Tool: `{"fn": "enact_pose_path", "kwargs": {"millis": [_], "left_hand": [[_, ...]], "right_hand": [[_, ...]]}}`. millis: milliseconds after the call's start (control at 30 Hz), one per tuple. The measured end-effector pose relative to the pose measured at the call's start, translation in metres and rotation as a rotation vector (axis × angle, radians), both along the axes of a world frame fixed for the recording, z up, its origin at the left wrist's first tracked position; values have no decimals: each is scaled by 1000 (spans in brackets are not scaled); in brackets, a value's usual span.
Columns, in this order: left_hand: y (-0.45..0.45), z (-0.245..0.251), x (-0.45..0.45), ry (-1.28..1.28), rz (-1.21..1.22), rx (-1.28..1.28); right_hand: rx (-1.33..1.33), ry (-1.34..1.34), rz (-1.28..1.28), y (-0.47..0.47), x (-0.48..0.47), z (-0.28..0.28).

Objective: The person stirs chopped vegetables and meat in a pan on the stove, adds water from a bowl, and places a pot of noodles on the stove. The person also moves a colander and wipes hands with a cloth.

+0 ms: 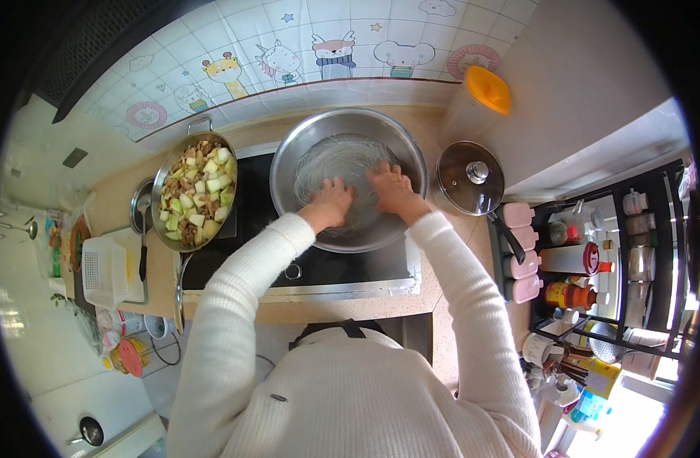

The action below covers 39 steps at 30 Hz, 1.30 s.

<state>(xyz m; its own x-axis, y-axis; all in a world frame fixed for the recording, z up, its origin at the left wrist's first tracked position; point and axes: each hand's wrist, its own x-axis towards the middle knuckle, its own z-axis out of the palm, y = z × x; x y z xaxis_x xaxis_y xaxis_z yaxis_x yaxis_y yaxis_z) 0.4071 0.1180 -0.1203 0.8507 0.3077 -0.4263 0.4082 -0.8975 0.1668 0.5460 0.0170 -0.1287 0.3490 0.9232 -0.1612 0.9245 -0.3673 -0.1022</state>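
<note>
A large stainless steel basin (282,137) rests over the black cooktop (252,229), with thin translucent noodles (332,163) spread inside it. My left hand (331,203) reaches into the basin at the lower left of the noodles, fingers bent and apart. On the right side of the noodles, my right hand (394,192) touches them with spread fingers. Neither hand plainly grips anything. Left of the basin stands a steel pan of chopped pale-green vegetable and browned meat pieces (198,192).
A glass-lidded pot (470,177) with a black handle sits right of the basin; behind it stands a clear container with an orange lid (487,90). Pink seasoning boxes (524,257) and a black bottle rack (613,252) line the right. A white plastic basket (104,272) and ladle (143,240) lie left.
</note>
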Motion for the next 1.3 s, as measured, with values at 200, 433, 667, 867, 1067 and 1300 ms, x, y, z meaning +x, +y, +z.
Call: {"fn": "enact_pose_path", "kwargs": {"millis": [200, 433, 667, 867, 1067, 1300], "left_hand": [[27, -36, 14, 104, -74, -227], [61, 9, -1, -400, 518, -999], [59, 82, -1, -708, 614, -1250], [62, 108, 0, -784, 678, -1277], [73, 87, -2, -812, 693, -1099], [89, 23, 2, -712, 645, -393]], "right_hand": [[-138, 47, -15, 16, -11, -24], [136, 780, -171, 8, 19, 16], [470, 1280, -137, 1, 23, 77], [528, 1247, -167, -1, 23, 110], [630, 1243, -201, 1, 19, 96], [562, 1132, -201, 2, 27, 47]]}}
